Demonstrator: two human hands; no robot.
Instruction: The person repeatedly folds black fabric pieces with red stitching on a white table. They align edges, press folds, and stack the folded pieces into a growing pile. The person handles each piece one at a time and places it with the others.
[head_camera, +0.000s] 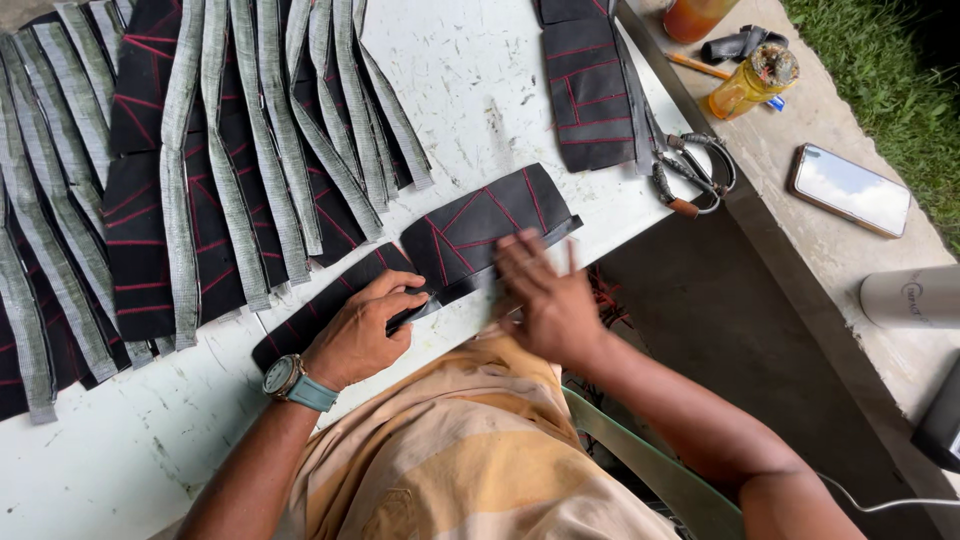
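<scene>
Two hands at work on one black piece (480, 235) with red stitched lines, lying flat on white painted surface (470, 80) near its front edge.

Left hand (360, 335): palm down, fingers (405, 295) curled and pressing onto a dark strip (320, 305) that runs on from the black piece. Pinning, not lifting. Watch with pale blue band (290, 380) at wrist.

Right hand (550, 300): motion-blurred, fingers (520, 250) spread fairly wide over lower edge of same piece, tips touching it. Whether anything pinched beneath: cannot tell.

Beyond left fingers, up and to the outer side: many grey straps (230, 170) laid fanned over more black red-lined panels (140, 230), overlapping, seemingly handled already. Beyond right fingers, further up: another stack of black red-lined panels (590, 85), squared off. Just past that, scissors (690, 170) at surface edge.

Well apart, outward of right fingers, on concrete ledge (800, 120): amber bottle (750, 80), phone (850, 188) lying face up, pale cylinder (910, 295), grass beyond.

Progress, as judged: large batch with straps set out looks done or staged; single piece under fingers in hand now; stack near scissors probably waiting. Roughly past midway, going by pile sizes only. Exact operation on the piece not readable through the blur.
</scene>
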